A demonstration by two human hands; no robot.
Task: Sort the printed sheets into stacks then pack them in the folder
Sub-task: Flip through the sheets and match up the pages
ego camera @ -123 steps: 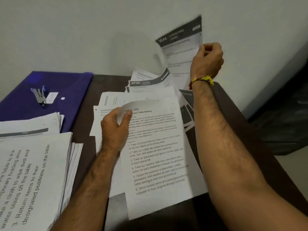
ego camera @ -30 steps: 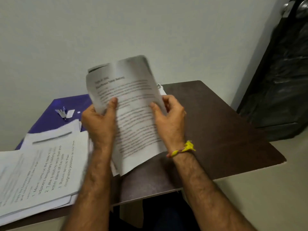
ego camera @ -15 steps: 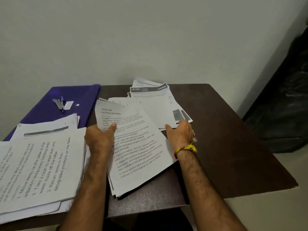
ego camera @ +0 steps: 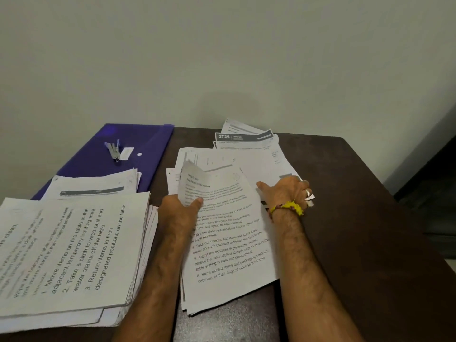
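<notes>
Sheets (ego camera: 229,245) lie mid-table as loose stack — my left hand (ego camera: 179,213) pinches curled top corner, likely to peel one off; right hand (ego camera: 286,193) presses flat, fingers together, steadying pile. Folder (ego camera: 138,141) waits behind.

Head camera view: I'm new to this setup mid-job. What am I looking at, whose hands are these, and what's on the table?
No machine here: a person wears the camera on their head, looking down at their own bare hands. The left hand pinches the curled top corner of the printed sheet on the middle stack. The right hand rests on loose sheets behind it. A sorted stack lies at left, and the purple folder on the dark table carries a stapler.
</notes>
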